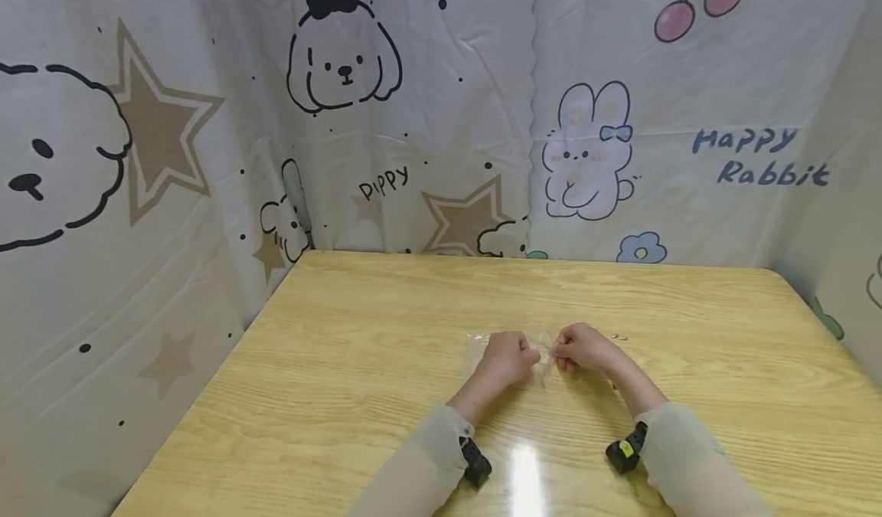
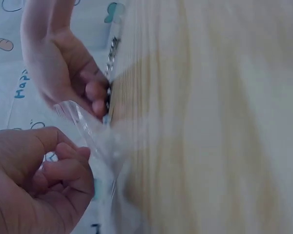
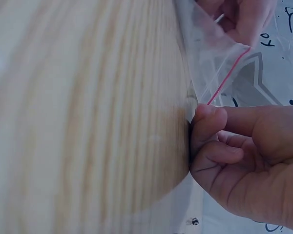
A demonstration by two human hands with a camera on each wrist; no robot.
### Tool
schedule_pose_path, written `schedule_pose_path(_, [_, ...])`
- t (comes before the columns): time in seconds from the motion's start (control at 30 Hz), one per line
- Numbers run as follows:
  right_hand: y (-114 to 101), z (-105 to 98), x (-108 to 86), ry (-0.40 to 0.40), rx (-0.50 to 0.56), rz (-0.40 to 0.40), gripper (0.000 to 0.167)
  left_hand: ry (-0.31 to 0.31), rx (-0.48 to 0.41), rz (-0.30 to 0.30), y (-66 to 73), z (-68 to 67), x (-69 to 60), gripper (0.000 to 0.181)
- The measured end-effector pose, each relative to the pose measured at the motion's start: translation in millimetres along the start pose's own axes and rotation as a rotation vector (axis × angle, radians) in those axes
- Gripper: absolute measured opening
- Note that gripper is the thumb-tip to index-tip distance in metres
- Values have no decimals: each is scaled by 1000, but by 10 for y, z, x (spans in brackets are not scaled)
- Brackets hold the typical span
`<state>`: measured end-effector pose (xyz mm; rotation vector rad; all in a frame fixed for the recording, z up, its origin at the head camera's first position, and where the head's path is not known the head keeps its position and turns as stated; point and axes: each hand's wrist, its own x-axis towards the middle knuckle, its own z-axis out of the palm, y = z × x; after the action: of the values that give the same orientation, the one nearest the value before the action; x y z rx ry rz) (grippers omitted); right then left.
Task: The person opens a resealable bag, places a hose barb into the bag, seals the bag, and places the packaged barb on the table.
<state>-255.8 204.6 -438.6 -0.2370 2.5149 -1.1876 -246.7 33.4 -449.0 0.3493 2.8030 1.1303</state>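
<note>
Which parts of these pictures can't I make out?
Bits: head view, too small to identify.
Bag: left wrist view, blurred, so any contents can't be told.
Red line: right wrist view, lower end hidden by the right grip.
Left grip: right wrist view, cut off by the top edge.

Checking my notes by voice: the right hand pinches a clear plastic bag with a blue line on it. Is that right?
Not quite: the line is red, as the right wrist view shows; the right hand does pinch the bag.
</note>
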Motion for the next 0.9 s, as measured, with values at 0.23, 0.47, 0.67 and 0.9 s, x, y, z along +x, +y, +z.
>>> schedule_pose_path(0.23, [18, 10, 13, 15, -33, 0, 20, -27, 170, 41, 29, -227, -12, 36])
schedule_pose_path(0.47, [25, 14, 18, 10, -37, 2, 18, -126, 245, 81, 39, -457, -15, 30])
schedule_pose_path(0.67, [33, 28, 25, 23, -59, -25, 17, -208, 400, 186, 68, -579, 30, 27])
schedule_pose_path(0.9, [43, 52, 12, 39, -80, -43, 18, -192, 380, 222, 57, -534, 27, 27])
